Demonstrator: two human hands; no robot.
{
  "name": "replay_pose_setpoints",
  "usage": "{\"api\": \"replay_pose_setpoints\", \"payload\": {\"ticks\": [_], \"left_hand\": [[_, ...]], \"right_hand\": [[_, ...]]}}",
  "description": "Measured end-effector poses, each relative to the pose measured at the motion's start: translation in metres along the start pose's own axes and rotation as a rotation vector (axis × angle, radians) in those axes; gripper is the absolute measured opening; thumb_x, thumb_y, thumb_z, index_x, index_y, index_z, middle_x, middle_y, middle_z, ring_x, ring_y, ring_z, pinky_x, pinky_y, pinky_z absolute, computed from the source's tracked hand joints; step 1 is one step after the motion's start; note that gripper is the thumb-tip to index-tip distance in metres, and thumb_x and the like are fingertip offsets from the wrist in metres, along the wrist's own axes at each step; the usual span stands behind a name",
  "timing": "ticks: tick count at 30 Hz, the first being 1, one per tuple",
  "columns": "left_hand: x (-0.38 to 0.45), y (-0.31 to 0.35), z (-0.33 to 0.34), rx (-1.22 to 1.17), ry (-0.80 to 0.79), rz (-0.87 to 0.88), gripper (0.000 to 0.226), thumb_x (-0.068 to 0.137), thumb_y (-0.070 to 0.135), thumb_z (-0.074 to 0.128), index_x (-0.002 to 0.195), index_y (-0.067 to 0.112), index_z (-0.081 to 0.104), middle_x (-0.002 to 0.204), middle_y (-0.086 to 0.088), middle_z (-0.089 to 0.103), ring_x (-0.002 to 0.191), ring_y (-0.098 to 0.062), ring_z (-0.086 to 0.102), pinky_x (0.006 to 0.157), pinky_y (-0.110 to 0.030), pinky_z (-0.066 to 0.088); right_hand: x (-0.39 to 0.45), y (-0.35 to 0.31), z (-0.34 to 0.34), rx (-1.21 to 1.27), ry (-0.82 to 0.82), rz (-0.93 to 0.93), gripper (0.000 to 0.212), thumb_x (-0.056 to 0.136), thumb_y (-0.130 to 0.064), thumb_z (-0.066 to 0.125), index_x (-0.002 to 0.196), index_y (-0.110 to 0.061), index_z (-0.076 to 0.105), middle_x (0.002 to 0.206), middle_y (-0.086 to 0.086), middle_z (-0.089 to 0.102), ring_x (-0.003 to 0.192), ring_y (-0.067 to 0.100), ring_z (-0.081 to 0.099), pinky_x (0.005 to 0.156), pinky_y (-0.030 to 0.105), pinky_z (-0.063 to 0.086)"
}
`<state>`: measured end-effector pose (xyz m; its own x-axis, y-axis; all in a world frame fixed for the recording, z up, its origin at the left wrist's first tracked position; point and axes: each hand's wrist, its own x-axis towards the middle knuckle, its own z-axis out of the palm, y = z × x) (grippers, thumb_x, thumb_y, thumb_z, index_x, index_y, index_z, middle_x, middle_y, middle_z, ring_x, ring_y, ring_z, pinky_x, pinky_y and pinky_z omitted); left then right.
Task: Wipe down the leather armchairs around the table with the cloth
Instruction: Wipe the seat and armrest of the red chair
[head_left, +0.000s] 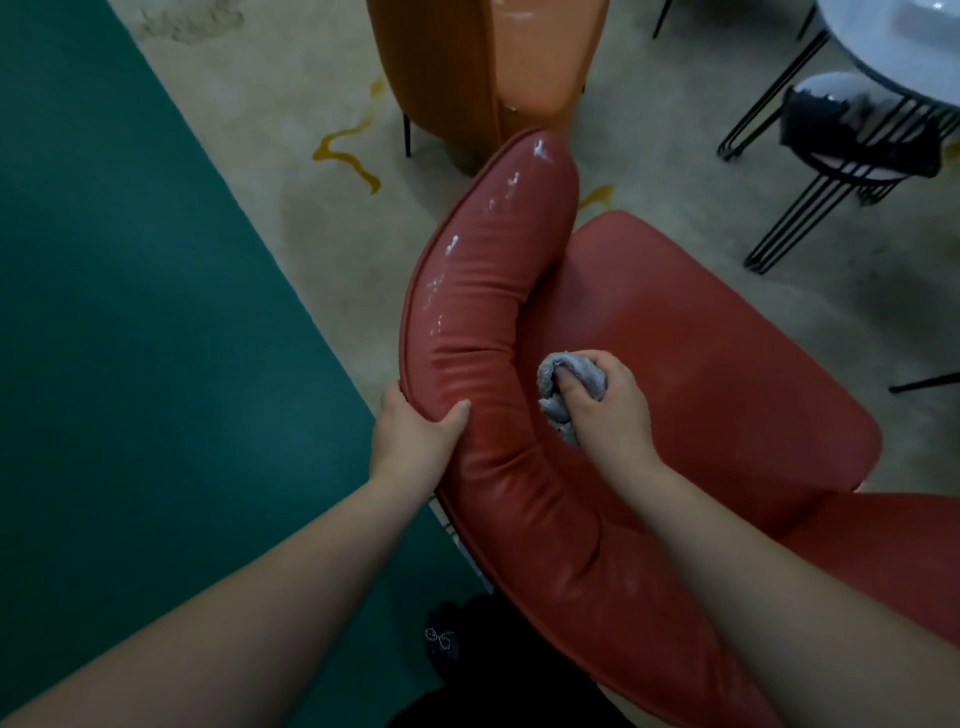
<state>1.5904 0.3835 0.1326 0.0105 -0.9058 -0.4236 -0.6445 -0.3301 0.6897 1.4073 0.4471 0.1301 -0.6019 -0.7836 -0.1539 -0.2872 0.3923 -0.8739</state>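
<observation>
A red leather armchair (691, 364) fills the middle and right of the view, its padded backrest curving from top centre down past me. White foam streaks run along the upper backrest. My left hand (415, 431) grips the backrest's outer edge, thumb on top. My right hand (610, 402) holds a bunched grey cloth (561, 387) against the inner side of the backrest, just above the seat.
An orange leather armchair (467, 57) stands straight ahead, close to the red one's end. At the top right are a round white table (893, 36) and a black wire-frame stool (852, 140). Teal carpet covers the left; beige floor has yellow stains.
</observation>
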Motion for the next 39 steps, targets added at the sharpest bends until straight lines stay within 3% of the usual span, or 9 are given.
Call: {"api": "replay_pose_setpoints", "payload": {"ticks": [7, 10, 14, 17, 20, 25, 31, 35, 39], "left_hand": [[0.061, 0.022, 0.005, 0.072, 0.046, 0.021, 0.081, 0.065, 0.059, 0.076, 0.128, 0.019, 0.044, 0.107, 0.006, 0.056, 0.096, -0.019, 0.057, 0.077, -0.026, 0.041], [0.071, 0.028, 0.011, 0.082, 0.095, -0.012, 0.080, 0.061, 0.062, 0.076, 0.122, 0.020, 0.046, 0.101, 0.005, 0.057, 0.094, -0.022, 0.059, 0.074, -0.026, 0.040], [0.070, 0.022, 0.016, 0.122, 0.145, -0.029, 0.072, 0.057, 0.065, 0.072, 0.114, 0.030, 0.045, 0.088, 0.010, 0.055, 0.073, -0.017, 0.052, 0.062, -0.028, 0.040], [0.072, 0.016, 0.018, 0.094, 0.130, -0.003, 0.070, 0.058, 0.054, 0.072, 0.119, 0.032, 0.045, 0.097, 0.004, 0.066, 0.084, -0.024, 0.064, 0.070, -0.034, 0.050], [0.073, 0.017, 0.019, 0.116, 0.147, 0.022, 0.074, 0.058, 0.059, 0.070, 0.120, 0.028, 0.045, 0.102, 0.000, 0.066, 0.091, -0.028, 0.064, 0.072, -0.034, 0.050], [0.071, 0.019, 0.019, 0.117, 0.174, 0.055, 0.080, 0.059, 0.066, 0.072, 0.121, 0.023, 0.045, 0.107, -0.002, 0.064, 0.095, -0.027, 0.063, 0.079, -0.037, 0.052], [0.070, 0.020, 0.018, 0.086, 0.142, 0.040, 0.078, 0.057, 0.066, 0.072, 0.118, 0.028, 0.044, 0.105, 0.004, 0.061, 0.094, -0.023, 0.062, 0.075, -0.032, 0.049], [0.071, 0.019, 0.018, 0.085, 0.151, 0.073, 0.083, 0.058, 0.063, 0.074, 0.126, 0.024, 0.044, 0.113, 0.002, 0.061, 0.100, -0.023, 0.061, 0.081, -0.031, 0.048], [0.072, 0.021, 0.014, 0.112, 0.111, 0.075, 0.089, 0.059, 0.066, 0.070, 0.131, 0.023, 0.041, 0.118, -0.001, 0.061, 0.104, -0.023, 0.061, 0.087, -0.036, 0.050]], "right_hand": [[0.048, -0.012, 0.026, 0.117, -0.064, -0.023, 0.007, 0.084, -0.040, 0.065, 0.085, -0.037, 0.059, 0.098, 0.001, 0.066, 0.093, 0.017, 0.062, 0.087, 0.040, 0.050], [0.064, -0.023, 0.047, 0.156, -0.097, -0.061, 0.014, 0.083, -0.048, 0.063, 0.089, -0.035, 0.060, 0.102, 0.004, 0.065, 0.095, 0.014, 0.062, 0.087, 0.031, 0.050], [0.082, -0.048, 0.081, 0.133, -0.174, -0.266, 0.016, 0.088, -0.029, 0.064, 0.102, -0.025, 0.069, 0.098, 0.005, 0.059, 0.087, 0.000, 0.056, 0.083, 0.007, 0.038], [0.089, -0.055, 0.098, -0.107, -0.424, -0.605, 0.031, 0.077, -0.025, 0.075, 0.107, -0.016, 0.072, 0.089, 0.007, 0.052, 0.086, 0.018, 0.052, 0.082, 0.025, 0.042], [0.109, -0.056, 0.106, -0.342, -0.496, -0.771, 0.032, 0.075, -0.030, 0.075, 0.105, -0.018, 0.073, 0.090, 0.014, 0.053, 0.085, 0.032, 0.052, 0.075, 0.041, 0.045], [0.175, -0.066, 0.108, -0.269, -0.169, -0.516, 0.026, 0.079, -0.020, 0.073, 0.105, -0.017, 0.073, 0.094, 0.009, 0.047, 0.093, 0.026, 0.053, 0.085, 0.042, 0.046], [0.131, -0.054, 0.108, -0.200, -0.433, -0.720, 0.046, 0.068, -0.040, 0.079, 0.108, -0.019, 0.072, 0.088, 0.005, 0.044, 0.080, 0.019, 0.049, 0.073, 0.031, 0.047], [0.178, -0.051, 0.107, -0.248, -0.125, -0.604, 0.036, 0.075, -0.033, 0.076, 0.106, -0.016, 0.073, 0.089, 0.011, 0.047, 0.083, 0.029, 0.052, 0.076, 0.041, 0.048], [0.192, -0.042, 0.107, -0.092, 0.030, -0.418, 0.037, 0.076, -0.026, 0.077, 0.111, -0.016, 0.071, 0.092, 0.005, 0.041, 0.083, 0.014, 0.047, 0.083, 0.024, 0.045]]}}
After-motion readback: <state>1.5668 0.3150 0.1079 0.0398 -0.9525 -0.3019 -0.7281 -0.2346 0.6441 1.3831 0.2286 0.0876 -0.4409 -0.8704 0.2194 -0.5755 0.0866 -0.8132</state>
